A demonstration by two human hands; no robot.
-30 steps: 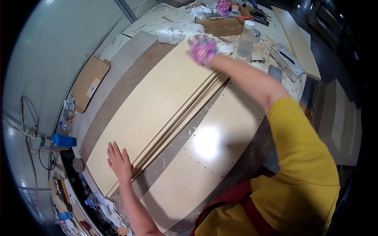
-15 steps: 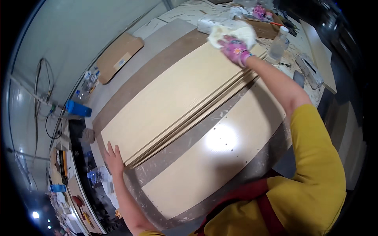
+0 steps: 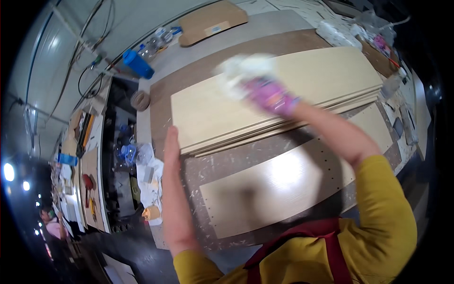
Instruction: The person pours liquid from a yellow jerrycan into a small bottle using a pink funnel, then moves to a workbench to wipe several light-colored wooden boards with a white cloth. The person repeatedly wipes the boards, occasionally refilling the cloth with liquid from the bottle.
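The pale top panel point(image 3: 326, 71) lies flat on a stack of similar boards on the table point(image 3: 191, 189), its long front edge facing the person, and wiping it looks to be under way rather than complete. A white cloth point(image 3: 246, 71) sits over the left-middle part of this panel, toward its far edge, bunched under the right hand point(image 3: 272, 97), which wears a pink patterned glove and is closed over the cloth; both are blurred. The bare left hand point(image 3: 172, 142) is at the stack's near left corner, seen nearly edge-on along the short end, so whether it grips or only rests there I cannot tell. How much of the top panel has been wiped cannot be judged, since its surface looks evenly pale on both sides of the cloth. The lower boards point(image 3: 227, 147) show only their edges, so their faces, if they are to be wiped too, would remain for later. Nearer the person, apart from the stack, a separate panel point(image 3: 260, 203) with small dark holes lies flat, reflecting light; whether it is finished or waiting is unclear. Farther out are a blue cup point(image 3: 138, 64), a brown cardboard piece point(image 3: 213, 23) and a white wrapped package point(image 3: 338, 34).
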